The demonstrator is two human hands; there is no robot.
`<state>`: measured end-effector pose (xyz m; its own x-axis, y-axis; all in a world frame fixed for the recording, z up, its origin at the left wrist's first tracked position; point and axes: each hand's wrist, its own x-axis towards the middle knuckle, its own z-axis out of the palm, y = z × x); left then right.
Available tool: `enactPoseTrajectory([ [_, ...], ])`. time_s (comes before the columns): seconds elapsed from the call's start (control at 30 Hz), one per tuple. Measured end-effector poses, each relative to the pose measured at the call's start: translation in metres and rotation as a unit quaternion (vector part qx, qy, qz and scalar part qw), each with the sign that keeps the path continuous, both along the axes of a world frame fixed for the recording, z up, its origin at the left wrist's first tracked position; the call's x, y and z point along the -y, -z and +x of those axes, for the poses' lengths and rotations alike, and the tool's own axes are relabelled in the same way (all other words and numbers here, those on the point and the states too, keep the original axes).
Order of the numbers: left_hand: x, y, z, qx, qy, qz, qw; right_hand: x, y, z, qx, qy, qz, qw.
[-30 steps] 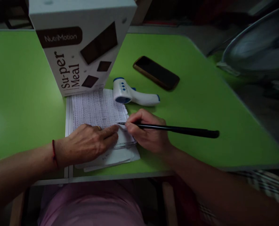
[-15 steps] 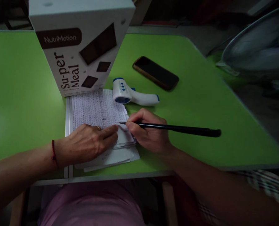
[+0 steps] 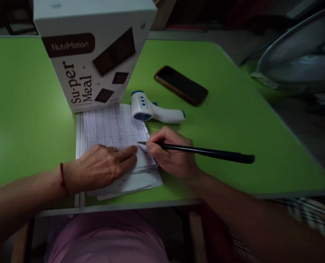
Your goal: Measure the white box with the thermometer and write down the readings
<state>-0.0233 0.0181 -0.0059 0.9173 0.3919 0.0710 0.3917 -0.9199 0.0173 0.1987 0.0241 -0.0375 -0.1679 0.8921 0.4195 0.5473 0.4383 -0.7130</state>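
A stack of paper sheets [image 3: 110, 126], its top page dense with handwriting, lies on the green table. My left hand [image 3: 104, 164] rests flat across the lower part of the pages, fingers stretched out, a ring on one finger and a red cord at the wrist. In my right hand [image 3: 176, 151] a long black pen [image 3: 211, 152] is pinched between thumb and fingers. Its tip is at the right side of the page, close to my left fingertips; whether it touches the paper I cannot tell.
Behind the papers stands a tall white box [image 3: 93, 54] printed "NutriMotion Su-per Meal". A white and blue infrared thermometer [image 3: 157, 109] lies at the stack's upper right, with a dark phone [image 3: 181, 84] beyond it. Past the right table edge is a fan-like round object [image 3: 302, 58].
The pen's rear end has swung slightly down and toward me, and my right hand has shifted a little to the left. My left hand stays in place.
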Motion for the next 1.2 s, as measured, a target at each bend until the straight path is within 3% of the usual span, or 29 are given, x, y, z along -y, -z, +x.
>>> enactPoseTrajectory([
  [0.6, -0.0007, -0.0032, -0.0009, -0.011, 0.001, -0.018, 1.0, 0.0007, -0.0022, -0.0002, -0.019, 0.046, -0.023, 0.998],
  [1.0, -0.0003, -0.0021, -0.0009, -0.008, 0.0, -0.011, 1.0, 0.0001, -0.0027, 0.0013, -0.026, 0.018, -0.039, 0.999],
  [1.2, 0.0, -0.0035, 0.0004, -0.018, 0.0, -0.021, 1.0, 0.0007, -0.0004, 0.0012, -0.044, 0.037, -0.024, 0.998],
])
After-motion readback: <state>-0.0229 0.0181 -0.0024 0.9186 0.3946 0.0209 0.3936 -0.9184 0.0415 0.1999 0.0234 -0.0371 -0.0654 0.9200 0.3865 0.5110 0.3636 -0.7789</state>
